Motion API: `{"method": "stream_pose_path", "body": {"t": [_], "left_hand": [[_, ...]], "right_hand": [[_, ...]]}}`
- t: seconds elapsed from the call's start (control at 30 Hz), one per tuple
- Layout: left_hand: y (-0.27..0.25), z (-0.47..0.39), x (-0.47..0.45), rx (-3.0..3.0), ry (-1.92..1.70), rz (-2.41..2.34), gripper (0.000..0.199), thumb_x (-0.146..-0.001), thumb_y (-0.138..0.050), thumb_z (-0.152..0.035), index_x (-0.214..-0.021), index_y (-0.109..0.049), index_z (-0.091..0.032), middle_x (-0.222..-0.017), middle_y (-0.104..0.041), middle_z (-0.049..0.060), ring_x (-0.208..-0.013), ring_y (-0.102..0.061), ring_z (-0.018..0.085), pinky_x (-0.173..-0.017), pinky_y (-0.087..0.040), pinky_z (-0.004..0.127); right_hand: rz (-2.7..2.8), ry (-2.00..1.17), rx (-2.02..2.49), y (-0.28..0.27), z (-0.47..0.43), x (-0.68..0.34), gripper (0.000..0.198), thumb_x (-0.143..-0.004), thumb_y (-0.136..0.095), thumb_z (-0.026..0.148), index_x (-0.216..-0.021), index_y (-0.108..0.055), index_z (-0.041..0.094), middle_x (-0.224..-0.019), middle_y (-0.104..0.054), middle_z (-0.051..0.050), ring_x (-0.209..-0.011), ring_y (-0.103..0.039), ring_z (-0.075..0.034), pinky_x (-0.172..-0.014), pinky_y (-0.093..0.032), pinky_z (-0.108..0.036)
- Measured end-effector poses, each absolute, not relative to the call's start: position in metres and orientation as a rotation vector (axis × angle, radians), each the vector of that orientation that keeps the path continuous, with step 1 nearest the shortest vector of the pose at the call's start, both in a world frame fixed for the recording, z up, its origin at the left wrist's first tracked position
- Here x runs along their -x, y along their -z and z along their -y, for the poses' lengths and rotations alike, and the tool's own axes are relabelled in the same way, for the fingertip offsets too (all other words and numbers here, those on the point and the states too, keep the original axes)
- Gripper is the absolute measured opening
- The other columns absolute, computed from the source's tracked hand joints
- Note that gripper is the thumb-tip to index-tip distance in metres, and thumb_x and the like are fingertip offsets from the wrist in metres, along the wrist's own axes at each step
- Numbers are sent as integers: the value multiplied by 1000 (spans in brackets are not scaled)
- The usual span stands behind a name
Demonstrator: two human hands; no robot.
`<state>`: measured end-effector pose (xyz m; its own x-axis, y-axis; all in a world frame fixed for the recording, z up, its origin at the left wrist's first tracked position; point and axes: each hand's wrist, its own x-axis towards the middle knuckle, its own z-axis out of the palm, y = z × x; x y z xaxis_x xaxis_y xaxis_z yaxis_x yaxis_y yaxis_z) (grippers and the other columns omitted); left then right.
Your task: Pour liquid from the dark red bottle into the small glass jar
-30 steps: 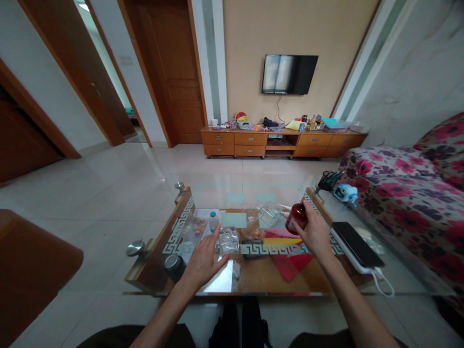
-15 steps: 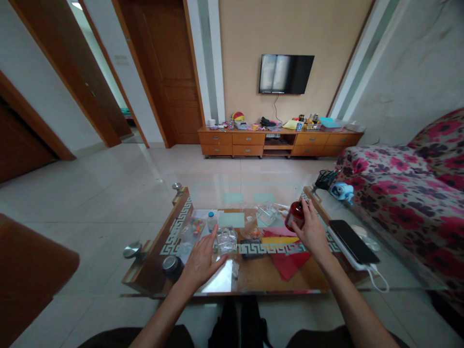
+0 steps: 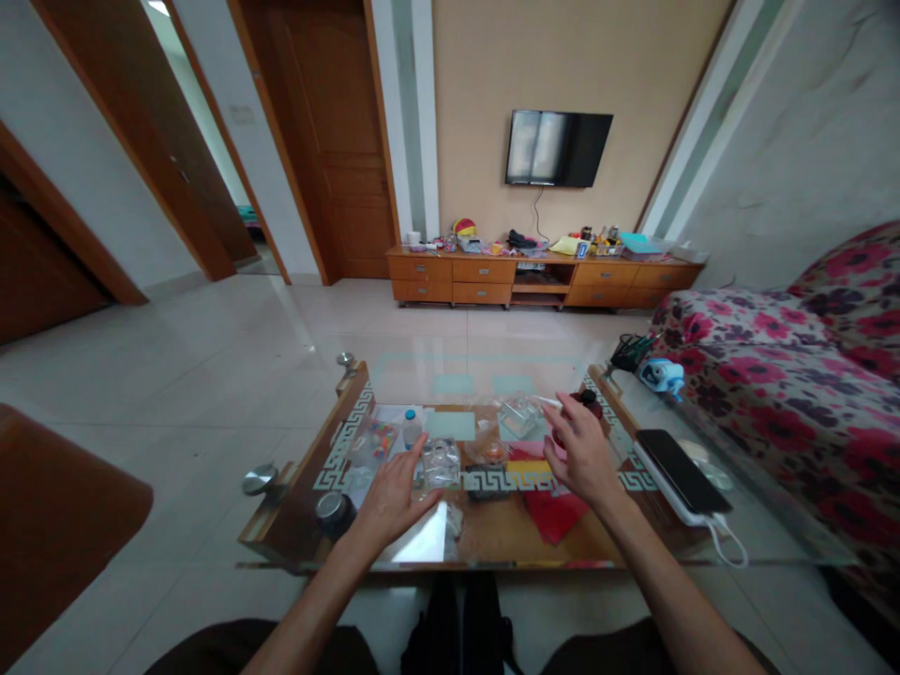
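Note:
My right hand (image 3: 580,459) is open, fingers apart and pointing left, with nothing in it. Right behind it stands a reddish-brown bottle (image 3: 594,410) with a dark cap, largely hidden by the fingers; whether they touch it I cannot tell. On the left, my left hand (image 3: 391,499) is spread flat and holds nothing. Just beyond its fingertips is a small clear bottle (image 3: 411,431) with a blue cap. A clear plastic package (image 3: 442,463) lies beside its index finger. A dark jar (image 3: 335,516) with a grey lid is left of its wrist.
The glass table (image 3: 492,553) has a shelf underneath with red paper (image 3: 555,517) and a bag of colourful pieces (image 3: 381,437). To the right lie a phone (image 3: 683,469) with a white cable, a pen holder (image 3: 628,352) and a blue toy (image 3: 662,377). A floral sofa (image 3: 773,375) stands alongside.
My right hand has let go of the reddish-brown bottle and shifted slightly left, its fingers now apart. The bottle stands behind it. My left hand has stayed nearly still.

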<state>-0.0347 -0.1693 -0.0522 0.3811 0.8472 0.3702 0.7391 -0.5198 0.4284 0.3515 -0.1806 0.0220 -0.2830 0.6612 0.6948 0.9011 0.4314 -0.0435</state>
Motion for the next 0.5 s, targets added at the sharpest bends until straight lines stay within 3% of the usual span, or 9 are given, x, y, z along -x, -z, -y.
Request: {"method": "stream_pose_path", "body": {"t": [0.13,0.23,0.4,0.5], "left_hand": [[31,163,35,-2391,-714,-1439,80,-94,-63,-60,-162,-34,-30,-135,-69,12,-123,-66,36,-106,-49,50],[6,159,29,-2441,-551,-1479,80,-90,-67,-65,-158,-41,-31,-123,-74,13,-116,-69,38,-101,-49,48],[-28,142,10,-2496,-255,-1517,82,-72,-87,-56,-142,-56,-25,-108,-77,16,-105,-72,40,-88,-51,42],[-36,130,-1,-2496,-171,-1468,89,-61,-95,-50,-137,-58,-26,-104,-77,12,-102,-72,38,-83,-51,38]], "right_hand": [[2140,390,1363,-71,166,-320,63,-95,-57,25,-157,-45,23,-159,-46,-15,-144,-44,-33,-120,-37,-54],[2233,327,1442,-102,146,-300,71,-96,-56,29,-163,-35,21,-154,-53,-15,-136,-52,-31,-116,-43,-47],[2070,385,1928,-105,105,-281,81,-96,-46,15,-170,-12,15,-141,-61,-23,-122,-63,-31,-103,-50,-43],[1993,264,2289,-96,85,-280,69,-97,-45,14,-164,-32,11,-133,-65,-28,-123,-65,-33,-102,-50,-45]]}}
